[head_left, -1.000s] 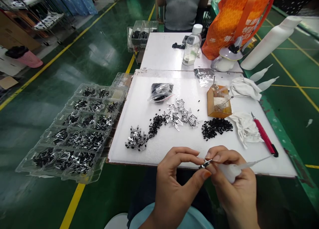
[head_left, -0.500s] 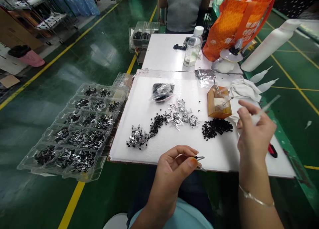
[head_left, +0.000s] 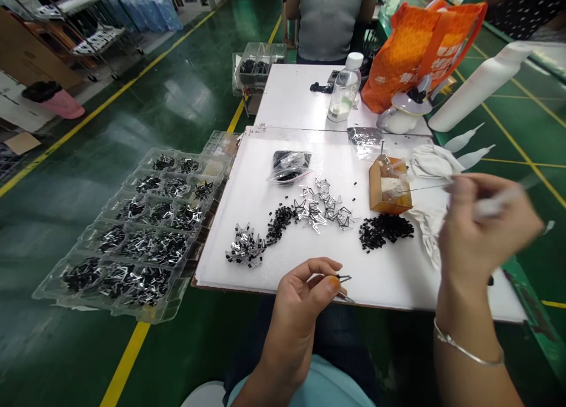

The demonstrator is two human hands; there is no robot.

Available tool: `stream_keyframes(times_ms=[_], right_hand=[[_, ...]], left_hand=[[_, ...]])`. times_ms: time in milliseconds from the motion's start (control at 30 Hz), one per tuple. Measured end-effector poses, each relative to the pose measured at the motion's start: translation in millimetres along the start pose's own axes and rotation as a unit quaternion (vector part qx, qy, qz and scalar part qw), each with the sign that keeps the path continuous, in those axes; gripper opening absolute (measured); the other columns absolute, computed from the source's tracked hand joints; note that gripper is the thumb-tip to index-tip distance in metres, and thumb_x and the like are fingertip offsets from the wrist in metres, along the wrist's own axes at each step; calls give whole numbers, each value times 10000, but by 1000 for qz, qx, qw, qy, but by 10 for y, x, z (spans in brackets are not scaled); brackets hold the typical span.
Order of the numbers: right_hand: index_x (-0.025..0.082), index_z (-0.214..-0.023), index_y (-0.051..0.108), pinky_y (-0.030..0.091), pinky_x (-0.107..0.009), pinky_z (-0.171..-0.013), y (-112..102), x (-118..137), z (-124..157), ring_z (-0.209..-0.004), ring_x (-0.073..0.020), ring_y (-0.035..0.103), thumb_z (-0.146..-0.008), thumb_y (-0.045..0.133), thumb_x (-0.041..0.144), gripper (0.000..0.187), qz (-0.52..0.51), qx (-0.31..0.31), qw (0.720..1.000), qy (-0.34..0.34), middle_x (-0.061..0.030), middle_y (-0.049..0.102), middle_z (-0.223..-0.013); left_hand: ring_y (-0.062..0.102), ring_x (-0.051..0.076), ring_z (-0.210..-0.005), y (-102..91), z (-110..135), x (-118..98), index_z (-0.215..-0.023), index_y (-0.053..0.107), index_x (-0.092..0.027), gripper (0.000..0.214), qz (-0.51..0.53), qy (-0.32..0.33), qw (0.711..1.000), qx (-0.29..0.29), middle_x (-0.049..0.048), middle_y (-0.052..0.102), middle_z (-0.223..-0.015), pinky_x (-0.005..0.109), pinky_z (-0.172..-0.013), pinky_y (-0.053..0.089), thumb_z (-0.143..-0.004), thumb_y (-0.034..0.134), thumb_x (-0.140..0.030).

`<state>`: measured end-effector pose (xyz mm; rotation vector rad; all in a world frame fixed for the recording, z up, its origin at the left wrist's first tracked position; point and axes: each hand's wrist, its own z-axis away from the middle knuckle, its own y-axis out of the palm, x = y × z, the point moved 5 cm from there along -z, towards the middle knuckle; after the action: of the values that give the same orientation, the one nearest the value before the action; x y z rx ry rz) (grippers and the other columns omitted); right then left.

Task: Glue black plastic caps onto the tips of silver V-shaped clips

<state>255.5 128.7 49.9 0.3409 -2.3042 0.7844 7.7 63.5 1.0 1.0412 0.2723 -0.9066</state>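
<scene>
My left hand [head_left: 305, 301] is closed near the table's front edge, pinching a small black part with thin metal legs [head_left: 344, 278] between thumb and fingertips. Blurred by motion, my right hand [head_left: 484, 224] is closed around a translucent white plastic piece [head_left: 499, 203], perhaps a dropper or nozzle. From its fingertips a thin needle-like rod [head_left: 428, 186] reaches into a small wooden box [head_left: 382, 194] holding glassy or clear containers. Below that box lies a heap of tiny black pieces [head_left: 384, 231]. Bent metal clips [head_left: 321, 209], more black pieces [head_left: 279, 224] and assembled clips [head_left: 245, 246] are spread farther left.
A divided clear tray [head_left: 128, 236] full of parts stands left of the table. A zip bag [head_left: 289, 166], a plastic bottle [head_left: 345, 88], an orange bag [head_left: 415, 53], white cloth [head_left: 435, 161] and a large white tube [head_left: 480, 91] are around. A person [head_left: 331, 20] sits ahead.
My right hand has moved right, and the thin rod now spans from its fingers to the wooden box. My left hand has shifted slightly left, still pinching the small part.
</scene>
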Motion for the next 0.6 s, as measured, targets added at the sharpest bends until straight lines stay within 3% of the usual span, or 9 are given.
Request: stream_keyframes(times_ms=[67, 100, 133, 200, 300, 467, 600], right_hand=[[205, -984, 761, 399, -353, -617, -227, 162, 189, -644, -180, 549, -962, 720, 432, 232, -144, -92, 984, 52, -52, 657, -823], [224, -903, 742, 318, -316, -522, -267, 231, 294, -548, -136, 452, -926, 766, 405, 184, -235, -74, 965, 93, -20, 615, -774], [226, -873, 732, 255, -304, -471, -254, 295, 405, -514, -119, 396, -917, 783, 393, 180, -299, -12, 943, 145, -8, 581, -753], [221, -863, 733, 195, -297, -422, -277, 418, 607, -486, -102, 340, -911, 792, 353, 152, -361, 52, 912, 186, -4, 553, -741], [232, -889, 749, 224, -290, -404, -293, 477, 789, -508, -111, 379, -947, 754, 312, 98, -384, 87, 898, 196, -10, 543, -747], [233, -904, 763, 280, -280, -399, -267, 481, 850, -576, -129, 482, -956, 751, 304, 89, -381, 98, 900, 188, -43, 621, -845], [238, -885, 757, 233, -307, -398, -269, 449, 793, -549, -133, 449, -942, 767, 316, 98, -382, 56, 904, 184, -30, 607, -795]], left_hand=[[635, 88, -752, -31, -10, -9, -788, 804, -198, 128, -36, 43, 998, -16, 19, 714, -1031, 186, -758, 553, -782, 922, -248], [644, 104, -789, -44, -11, -14, -786, 803, -206, 106, -59, 65, 996, -23, 22, 710, -1045, 193, -762, 555, -793, 905, -236], [654, 123, -837, -55, -10, -20, -788, 804, -215, 84, -83, 85, 992, -30, 26, 707, -1055, 201, -772, 555, -808, 885, -222], [658, 157, -930, -65, -4, -34, -800, 803, -230, 61, -132, 117, 983, -41, 31, 699, -1072, 218, -798, 553, -838, 840, -201], [652, 174, -970, -59, 11, -55, -807, 793, -240, 74, -176, 144, 972, -50, 32, 690, -1069, 229, -809, 546, -854, 802, -183], [654, 184, -954, -43, 23, -70, -807, 775, -234, 65, -185, 154, 969, -52, 37, 679, -1060, 249, -795, 555, -844, 792, -184], [655, 182, -952, -50, 18, -60, -816, 777, -232, 58, -185, 153, 970, -48, 40, 677, -1076, 252, -804, 558, -853, 788, -189]])
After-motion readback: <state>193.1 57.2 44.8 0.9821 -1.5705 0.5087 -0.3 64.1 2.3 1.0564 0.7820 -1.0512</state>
